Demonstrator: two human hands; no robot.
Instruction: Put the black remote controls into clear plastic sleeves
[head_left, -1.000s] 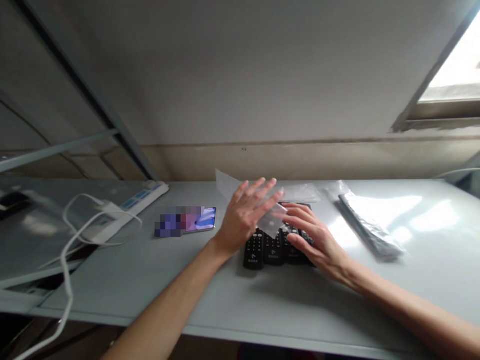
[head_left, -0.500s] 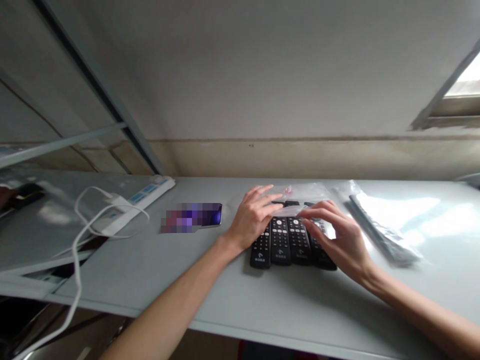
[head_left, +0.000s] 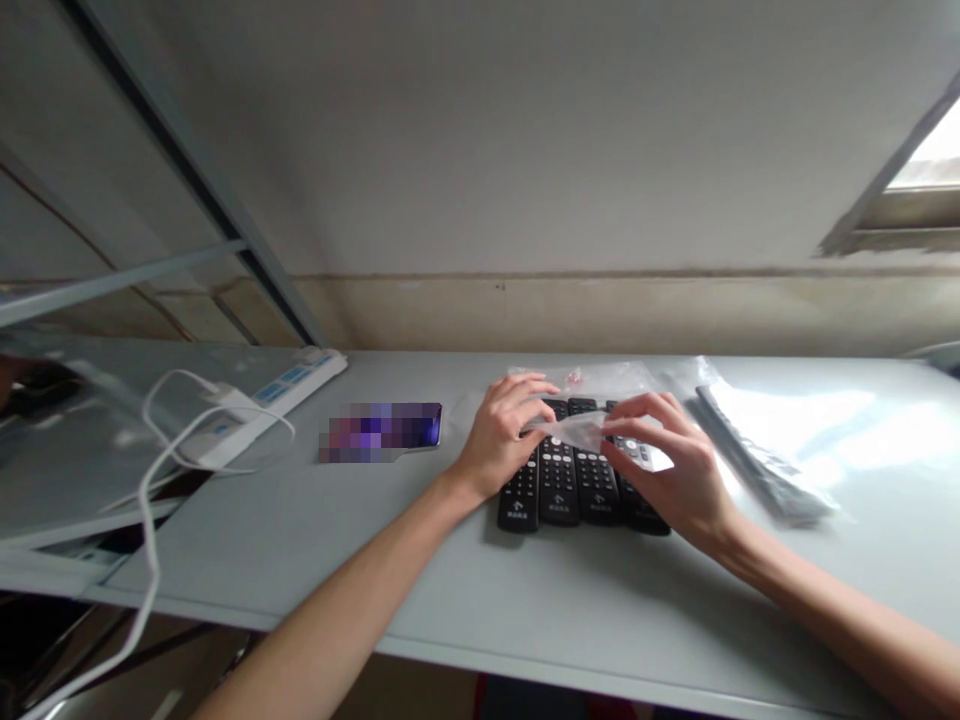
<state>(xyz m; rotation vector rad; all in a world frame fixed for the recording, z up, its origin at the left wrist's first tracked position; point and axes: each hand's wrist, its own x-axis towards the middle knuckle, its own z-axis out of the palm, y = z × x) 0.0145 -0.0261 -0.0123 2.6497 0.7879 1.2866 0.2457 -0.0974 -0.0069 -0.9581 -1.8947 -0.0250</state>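
Several black remote controls (head_left: 559, 490) lie side by side on the grey table, their upper parts partly covered by my hands. Above them a thin, translucent plastic bag (head_left: 577, 430) is stretched between my fingers. My left hand (head_left: 504, 435) pinches its left end between thumb and index finger, the other fingers lying loosely forward. At the other end, my right hand (head_left: 671, 465) closes thumb and fingertips on the plastic, over the rightmost remote. Behind the remotes a clear plastic bag (head_left: 607, 377) with a small red mark lies flat.
A phone (head_left: 420, 428) with a lit screen lies left of my hands. Farther left are a white power strip (head_left: 259, 410) and a looping white cable (head_left: 150, 540). To the right rests a plastic-wrapped dark bundle (head_left: 757, 455). A metal frame post (head_left: 195, 180) rises at left.
My left thumb and index finger have closed on the plastic bag, where they were more spread before. The bag is now held between both hands and bunched more.
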